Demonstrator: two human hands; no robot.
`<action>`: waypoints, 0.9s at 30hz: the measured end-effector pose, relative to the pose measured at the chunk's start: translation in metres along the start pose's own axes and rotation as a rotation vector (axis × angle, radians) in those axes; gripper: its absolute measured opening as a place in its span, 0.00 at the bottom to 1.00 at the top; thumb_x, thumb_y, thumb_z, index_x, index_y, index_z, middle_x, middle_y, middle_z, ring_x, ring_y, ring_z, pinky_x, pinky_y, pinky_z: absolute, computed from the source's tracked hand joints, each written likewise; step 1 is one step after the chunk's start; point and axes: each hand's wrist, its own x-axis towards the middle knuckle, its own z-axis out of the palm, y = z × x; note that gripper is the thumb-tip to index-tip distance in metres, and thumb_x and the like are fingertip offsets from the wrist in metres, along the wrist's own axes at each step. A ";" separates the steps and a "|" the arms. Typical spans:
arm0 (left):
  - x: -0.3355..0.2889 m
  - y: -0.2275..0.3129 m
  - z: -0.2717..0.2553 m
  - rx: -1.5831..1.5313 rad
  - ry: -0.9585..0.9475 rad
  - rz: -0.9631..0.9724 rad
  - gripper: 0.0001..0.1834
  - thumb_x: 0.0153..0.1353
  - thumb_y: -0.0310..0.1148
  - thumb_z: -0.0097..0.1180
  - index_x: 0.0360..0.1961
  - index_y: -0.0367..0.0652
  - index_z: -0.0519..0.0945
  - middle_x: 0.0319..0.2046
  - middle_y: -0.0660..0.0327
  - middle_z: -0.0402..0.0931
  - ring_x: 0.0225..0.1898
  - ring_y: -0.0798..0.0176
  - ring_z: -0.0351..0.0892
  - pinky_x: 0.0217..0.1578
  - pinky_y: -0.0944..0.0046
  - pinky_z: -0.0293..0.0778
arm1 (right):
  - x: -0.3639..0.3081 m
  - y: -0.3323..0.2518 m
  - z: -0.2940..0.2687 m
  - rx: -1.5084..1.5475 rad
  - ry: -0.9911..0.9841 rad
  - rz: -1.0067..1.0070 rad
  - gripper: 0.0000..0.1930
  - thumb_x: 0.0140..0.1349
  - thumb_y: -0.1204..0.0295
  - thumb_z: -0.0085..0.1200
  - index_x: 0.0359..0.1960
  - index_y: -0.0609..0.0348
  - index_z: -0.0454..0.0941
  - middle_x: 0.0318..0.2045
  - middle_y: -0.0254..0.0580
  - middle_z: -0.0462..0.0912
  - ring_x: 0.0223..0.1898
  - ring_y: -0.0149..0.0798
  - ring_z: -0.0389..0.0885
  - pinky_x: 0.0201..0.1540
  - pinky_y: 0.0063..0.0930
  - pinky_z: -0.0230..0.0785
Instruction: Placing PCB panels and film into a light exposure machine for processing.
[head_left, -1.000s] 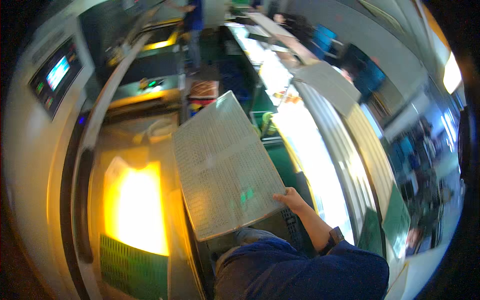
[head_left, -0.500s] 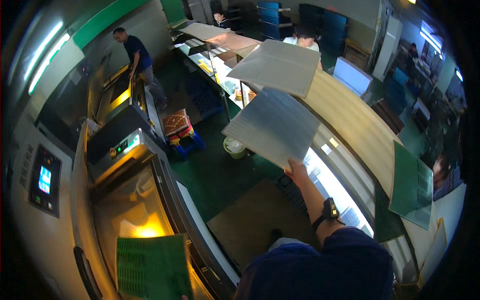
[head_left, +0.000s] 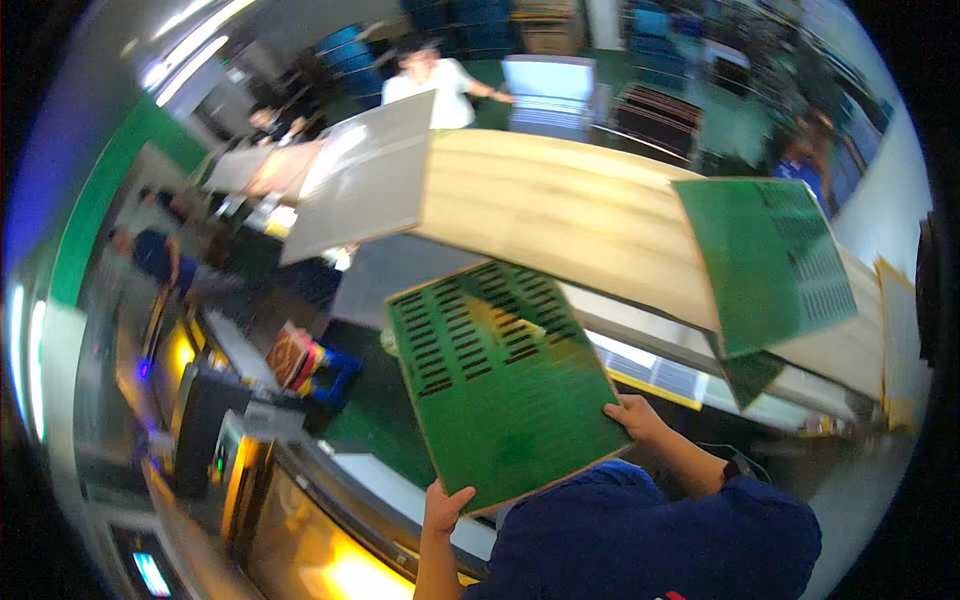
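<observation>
A large green circuit board panel with rows of dark slots is held up tilted in front of me. My left hand grips its lower left corner, thumb on the upper face. My right hand is closed on the right edge near the lower corner. The fingers under the panel are hidden. Beyond it lies a dark grey panel, partly covered by the green one. A lighter grey panel rests above that, at the left end of the pale wooden shelf.
Another green panel leans on the shelf at right. Under the shelf is a lit bench top. At lower left stands a machine with a glowing yellow interior. A blue stool stands beyond it. A person in white is behind the shelf.
The view has swung right. My right hand has let go of the grey panel and taken hold of the green panel, which has moved from the glowing machine to in front of me.
</observation>
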 end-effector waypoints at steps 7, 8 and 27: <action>0.131 0.040 0.111 -0.180 -0.163 0.143 0.28 0.61 0.28 0.58 0.63 0.39 0.67 0.57 0.56 0.71 0.53 0.59 0.76 0.51 0.58 0.74 | -0.083 0.124 -0.004 0.401 0.828 -0.051 0.16 0.71 0.62 0.49 0.41 0.65 0.79 0.35 0.34 0.81 0.37 0.29 0.76 0.44 0.28 0.70; 0.142 0.037 0.115 -0.172 -0.194 0.132 0.28 0.61 0.28 0.58 0.63 0.39 0.67 0.57 0.56 0.71 0.53 0.59 0.76 0.51 0.58 0.74 | -0.087 0.121 -0.005 0.414 0.859 -0.048 0.16 0.71 0.62 0.49 0.41 0.65 0.79 0.35 0.34 0.81 0.37 0.29 0.76 0.44 0.28 0.70; 0.311 0.156 -0.074 0.720 0.285 1.085 0.38 0.55 0.33 0.64 0.66 0.39 0.61 0.66 0.47 0.59 0.67 0.44 0.57 0.66 0.43 0.51 | -0.073 0.008 -0.092 0.964 1.586 -0.478 0.30 0.67 0.36 0.39 0.45 0.50 0.76 0.23 0.29 0.75 0.25 0.26 0.74 0.24 0.22 0.52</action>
